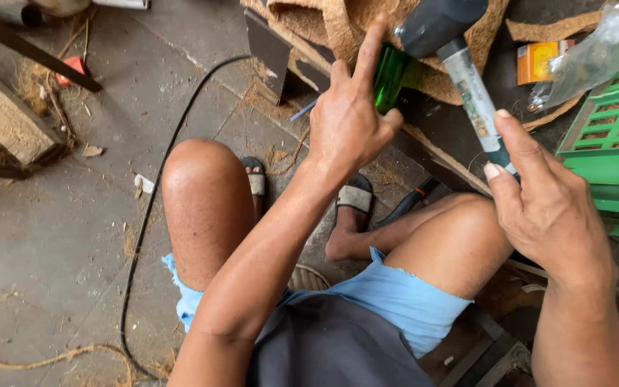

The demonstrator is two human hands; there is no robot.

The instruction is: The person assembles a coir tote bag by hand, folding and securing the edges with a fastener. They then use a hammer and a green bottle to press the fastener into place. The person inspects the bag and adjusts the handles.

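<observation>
Here, seated person held green-bodied power tool over knees, near coir matting. Left hand clasped green body, index finger stretched up along it, seemingly for steadying. Right hand pinched end of clear tube projecting from tool's dark head, apparently seating or aligning it. Black cable trailed across concrete floor; green crate sat at right.

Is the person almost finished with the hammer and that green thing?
Hard to say. Done: a brown fibre mat already lies on the bench. In hand: the right hand holds the mallet by its handle, head raised; the left hand holds a green tool against the mat's edge. Left: loose fibre on the floor; nothing shows how much more remains.
</observation>
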